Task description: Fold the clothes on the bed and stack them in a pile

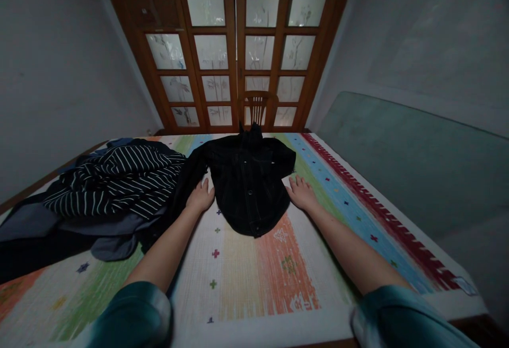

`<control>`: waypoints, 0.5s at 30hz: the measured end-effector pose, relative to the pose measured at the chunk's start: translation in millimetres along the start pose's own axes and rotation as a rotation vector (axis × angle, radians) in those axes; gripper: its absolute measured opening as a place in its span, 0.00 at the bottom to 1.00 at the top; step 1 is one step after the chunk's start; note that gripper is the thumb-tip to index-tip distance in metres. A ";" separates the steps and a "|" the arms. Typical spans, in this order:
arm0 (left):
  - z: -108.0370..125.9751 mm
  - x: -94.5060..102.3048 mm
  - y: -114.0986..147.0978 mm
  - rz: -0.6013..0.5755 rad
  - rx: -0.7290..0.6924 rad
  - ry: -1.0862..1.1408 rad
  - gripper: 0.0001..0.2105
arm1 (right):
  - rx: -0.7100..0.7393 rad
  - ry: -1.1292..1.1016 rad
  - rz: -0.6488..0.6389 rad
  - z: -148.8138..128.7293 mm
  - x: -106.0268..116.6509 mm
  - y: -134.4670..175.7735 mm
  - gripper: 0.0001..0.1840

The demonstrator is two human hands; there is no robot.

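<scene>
Blk button-front jacket (249,191) lies front up on the multicol. cloth (238,289), spread w/ some creases. Collar end (252,136) bunched & raised at far side; rounded hem (254,229) faces near side. L sleeve (190,170) bends out & twd near side; R sleeve (285,158) juts out sideways. Btns run down ctr.

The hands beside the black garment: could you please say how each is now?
Left hand: open, beside the black garment, nothing visibly held.
Right hand: open, beside the garment, nothing visibly held.
</scene>
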State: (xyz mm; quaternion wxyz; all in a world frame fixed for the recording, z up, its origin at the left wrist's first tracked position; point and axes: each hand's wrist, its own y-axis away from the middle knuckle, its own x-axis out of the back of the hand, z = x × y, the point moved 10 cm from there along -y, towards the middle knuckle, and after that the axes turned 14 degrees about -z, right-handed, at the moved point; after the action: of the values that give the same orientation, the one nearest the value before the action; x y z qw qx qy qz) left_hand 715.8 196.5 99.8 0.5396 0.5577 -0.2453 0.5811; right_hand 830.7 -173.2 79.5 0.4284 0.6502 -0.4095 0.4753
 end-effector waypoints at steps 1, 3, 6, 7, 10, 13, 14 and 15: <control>0.4 -1.1 1.8 -0.008 0.000 -0.012 0.33 | -0.003 0.005 -0.004 0.2 -0.6 2.9 0.35; 2.1 -1.7 3.8 -0.006 -0.014 -0.030 0.33 | -0.004 0.008 -0.005 0.0 0.2 7.4 0.35; 3.4 -2.2 5.1 0.008 -0.038 -0.051 0.32 | -0.011 0.006 -0.002 -0.2 3.4 12.5 0.34; 3.5 -2.7 5.4 0.010 -0.044 -0.058 0.33 | -0.019 0.011 0.001 -0.5 4.9 14.2 0.34; 9.0 -3.7 6.2 0.019 -0.092 -0.071 0.35 | -0.018 0.057 0.001 -8.8 10.0 18.5 0.32; 23.7 1.9 5.0 0.077 -0.172 0.022 0.30 | 0.079 0.071 -0.009 -36.2 15.9 18.6 0.26; 28.9 5.9 3.9 0.113 -0.195 0.104 0.28 | 0.112 0.053 -0.011 -47.4 18.5 16.7 0.25; 34.2 9.9 2.3 0.149 -0.222 0.214 0.25 | 0.138 0.007 -0.009 -58.2 21.6 13.7 0.23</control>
State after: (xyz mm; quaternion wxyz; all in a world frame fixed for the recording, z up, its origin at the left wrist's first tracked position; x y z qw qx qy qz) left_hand 728.8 169.0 118.3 0.5762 0.4098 -0.2898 0.6451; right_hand 806.9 -124.9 113.3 0.3859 0.6786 -0.3713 0.5027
